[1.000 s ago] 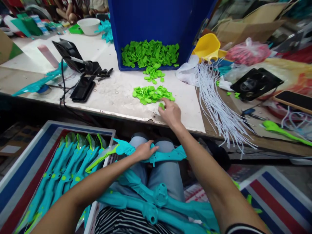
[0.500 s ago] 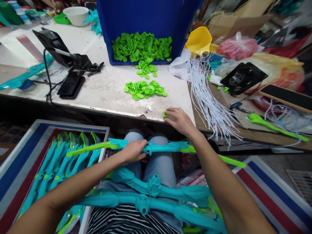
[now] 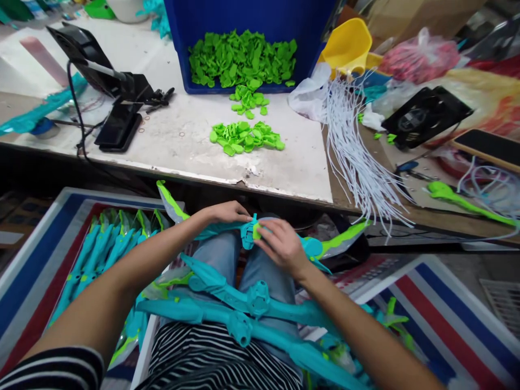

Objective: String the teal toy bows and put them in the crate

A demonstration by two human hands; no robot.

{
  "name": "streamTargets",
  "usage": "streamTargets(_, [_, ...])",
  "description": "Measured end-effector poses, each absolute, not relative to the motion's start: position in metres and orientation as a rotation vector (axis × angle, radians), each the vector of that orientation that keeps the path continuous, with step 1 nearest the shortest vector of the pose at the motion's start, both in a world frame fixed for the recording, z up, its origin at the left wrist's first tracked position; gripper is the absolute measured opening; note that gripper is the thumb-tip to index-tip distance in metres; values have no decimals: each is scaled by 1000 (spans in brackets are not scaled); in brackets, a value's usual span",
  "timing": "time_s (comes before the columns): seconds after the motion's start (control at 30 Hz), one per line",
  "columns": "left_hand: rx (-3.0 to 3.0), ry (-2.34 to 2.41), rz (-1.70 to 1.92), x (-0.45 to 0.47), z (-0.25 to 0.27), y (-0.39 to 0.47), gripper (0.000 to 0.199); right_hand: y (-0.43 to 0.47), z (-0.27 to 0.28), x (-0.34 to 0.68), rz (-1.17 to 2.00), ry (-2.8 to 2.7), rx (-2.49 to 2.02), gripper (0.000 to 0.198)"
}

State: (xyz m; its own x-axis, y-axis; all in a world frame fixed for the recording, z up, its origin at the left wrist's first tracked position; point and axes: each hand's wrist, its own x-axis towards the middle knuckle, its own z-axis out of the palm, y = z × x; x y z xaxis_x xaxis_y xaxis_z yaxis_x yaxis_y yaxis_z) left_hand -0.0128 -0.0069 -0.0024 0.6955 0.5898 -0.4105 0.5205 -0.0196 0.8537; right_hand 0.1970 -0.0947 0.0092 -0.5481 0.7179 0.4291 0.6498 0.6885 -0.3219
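Note:
My left hand (image 3: 228, 213) is closed around a teal bow-shaped plastic part (image 3: 247, 236) held above my knees, with lime-green limbs and clear film at its ends. My right hand (image 3: 281, 245) pinches a small green plastic piece (image 3: 256, 231) against the open hub at the middle of this part. Fingers partly cover the piece, so I cannot tell how deep it sits. Two more teal bow-shaped parts, a nearer one (image 3: 240, 328) and a farther one (image 3: 259, 299), lie across my lap. A loose pile of small green pieces (image 3: 246, 137) lies on the table ahead.
A tipped blue bin (image 3: 184, 70) spills green pieces onto the table (image 3: 170, 157). White cords (image 3: 349, 146) hang over its edge at right. Striped-lined crates, left (image 3: 34, 292) and right (image 3: 442, 309), hold similar parts. A phone (image 3: 117, 130) lies by a black stand.
My right hand has moved from the table edge down to the hub with the green piece. The bow-shaped part has been turned in my left hand, its hub now facing me.

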Motion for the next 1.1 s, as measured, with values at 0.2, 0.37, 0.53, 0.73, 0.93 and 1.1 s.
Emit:
streamTargets(0.2, [1650, 907, 109, -9, -6, -9, 41, -119, -28, 188, 157, -2376, -1118, 28])
streamTargets(0.37, [1649, 877, 159, -10, -10, -10, 40, -114, -30, 183, 156, -2384, -1192, 29])
streamTargets(0.53, [1683, 808, 151, -12, -7, -12, 42, -122, -30, 177, 48, -2311, -1236, 25])
streamTargets(0.73, [1697, 749, 147, -12, -11, -12, 49, -125, -33, 173, 166, -2208, -1246, 25])
streamTargets(0.93, [1769, 798, 140, -11, -8, -16, 49, -121, -32, 175, 291, -2079, -1423, 37])
streamTargets(1.1, [1825, 931, 74, -7, -3, -20, 44, -105, -26, 174, 467, -2135, -1735, 56])
